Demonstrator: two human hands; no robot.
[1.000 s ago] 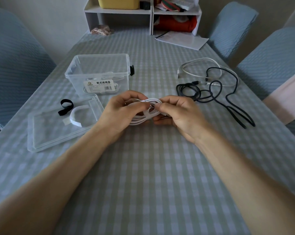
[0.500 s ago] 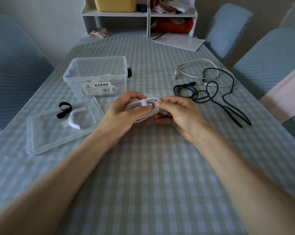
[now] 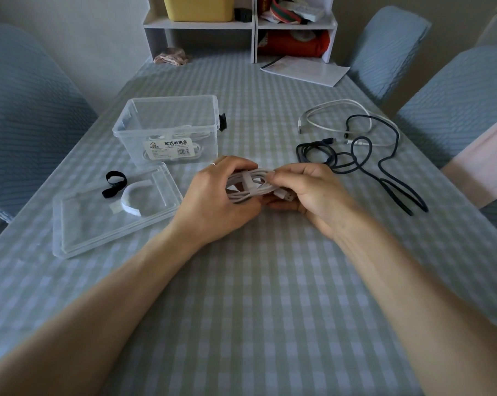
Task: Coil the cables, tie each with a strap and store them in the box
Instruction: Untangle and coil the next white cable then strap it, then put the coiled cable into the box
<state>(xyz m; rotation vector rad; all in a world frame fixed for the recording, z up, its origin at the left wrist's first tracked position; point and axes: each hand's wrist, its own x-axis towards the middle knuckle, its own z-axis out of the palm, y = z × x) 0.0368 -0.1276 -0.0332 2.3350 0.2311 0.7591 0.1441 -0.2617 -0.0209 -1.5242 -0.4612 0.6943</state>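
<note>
Checked tablecloth under me; just in front of the clear box, my left hand and right hand grip the coiled white cable. I'd cinch its strap snug, loops squeezed flat.

Looks like a home dining room: table w/ blue-green checked cloth, padded chairs in blue quilted covers on both sides, small white shelf unit at the far end w/ a yellow tub, red cloth bundle & misc household bits.
</note>
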